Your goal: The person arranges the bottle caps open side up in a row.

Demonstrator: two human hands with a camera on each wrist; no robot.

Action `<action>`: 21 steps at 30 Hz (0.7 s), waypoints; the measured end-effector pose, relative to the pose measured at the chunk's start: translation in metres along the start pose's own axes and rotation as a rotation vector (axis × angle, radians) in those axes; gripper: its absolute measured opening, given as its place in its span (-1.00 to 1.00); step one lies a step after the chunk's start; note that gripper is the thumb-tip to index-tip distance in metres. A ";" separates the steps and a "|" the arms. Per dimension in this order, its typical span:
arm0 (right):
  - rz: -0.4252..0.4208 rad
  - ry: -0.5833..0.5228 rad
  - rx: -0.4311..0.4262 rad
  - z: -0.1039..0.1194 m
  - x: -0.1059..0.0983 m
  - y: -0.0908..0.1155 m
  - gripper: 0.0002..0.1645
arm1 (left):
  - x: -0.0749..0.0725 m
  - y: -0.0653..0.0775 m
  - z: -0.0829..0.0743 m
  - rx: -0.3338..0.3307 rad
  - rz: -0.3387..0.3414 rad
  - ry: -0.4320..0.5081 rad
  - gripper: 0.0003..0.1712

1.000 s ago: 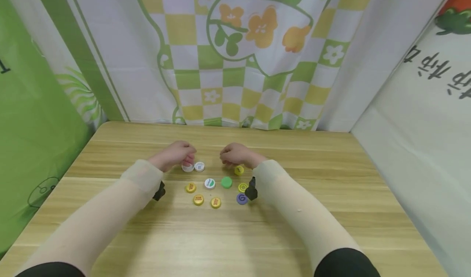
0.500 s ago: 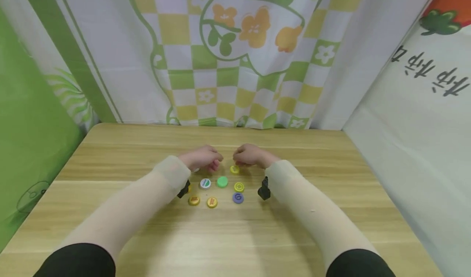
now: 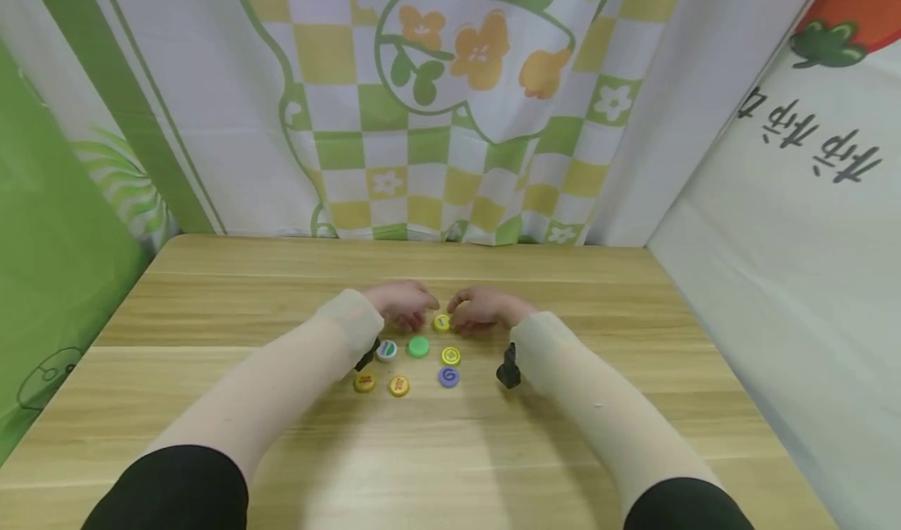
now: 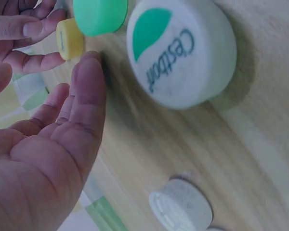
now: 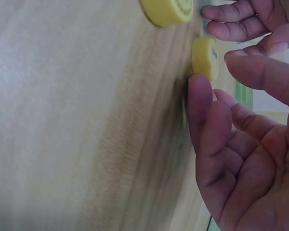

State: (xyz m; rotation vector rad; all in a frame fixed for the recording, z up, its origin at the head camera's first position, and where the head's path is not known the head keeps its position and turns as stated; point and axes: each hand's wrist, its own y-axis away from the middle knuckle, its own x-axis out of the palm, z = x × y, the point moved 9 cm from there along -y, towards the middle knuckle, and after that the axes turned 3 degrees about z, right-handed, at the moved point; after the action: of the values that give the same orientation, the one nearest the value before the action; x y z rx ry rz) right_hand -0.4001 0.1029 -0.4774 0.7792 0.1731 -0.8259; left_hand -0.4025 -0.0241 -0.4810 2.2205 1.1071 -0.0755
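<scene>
A yellow bottle cap [image 3: 441, 323] lies on the wooden table between the two hands. My left hand [image 3: 407, 302] is just left of it, fingers loosely extended with nothing in them. On the other side, my right hand [image 3: 484, 308] has bent, relaxed fingers, and its fingertips are close beside the cap [image 5: 204, 58]. Whether they touch it I cannot tell. Thumb and fingers stand apart there. Nearer lie a green bottle cap [image 3: 418, 347] and a white bottle cap [image 4: 183, 53] with a green leaf mark.
Another yellow cap [image 3: 450, 356] and a purple cap [image 3: 448, 376] lie in front of the right hand. Gold caps [image 3: 399, 385] lie nearer the body. An upturned white cap [image 4: 180, 207] shows in the left wrist view. A patterned curtain [image 3: 436, 162] hangs behind the table.
My left hand has moved right, away from the white caps at the left, to the yellow cap. My right hand has shifted slightly right, now beside that cap. The view has turned slightly.
</scene>
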 end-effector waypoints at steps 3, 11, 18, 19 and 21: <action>-0.010 -0.017 -0.024 0.000 0.001 -0.004 -0.58 | 0.002 0.001 -0.002 -0.013 0.006 -0.058 -0.44; -0.094 0.141 -0.063 0.007 0.003 -0.011 -0.58 | 0.010 0.003 -0.009 0.001 0.012 -0.112 -0.50; -0.147 0.373 -0.132 0.021 0.009 -0.010 -0.64 | 0.010 0.002 -0.002 0.004 -0.010 -0.065 -0.54; -0.148 0.370 -0.134 0.021 0.010 -0.010 -0.66 | 0.010 0.002 -0.002 0.009 -0.009 -0.054 -0.55; -0.147 0.363 -0.138 0.021 0.011 -0.010 -0.70 | 0.009 0.004 -0.002 0.020 -0.007 -0.051 -0.56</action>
State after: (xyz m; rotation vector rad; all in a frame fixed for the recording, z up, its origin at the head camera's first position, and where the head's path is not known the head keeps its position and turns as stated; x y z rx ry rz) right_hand -0.4032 0.0783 -0.4727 0.7876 0.6104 -0.7954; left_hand -0.3947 -0.0186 -0.4805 2.2200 1.0913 -0.1454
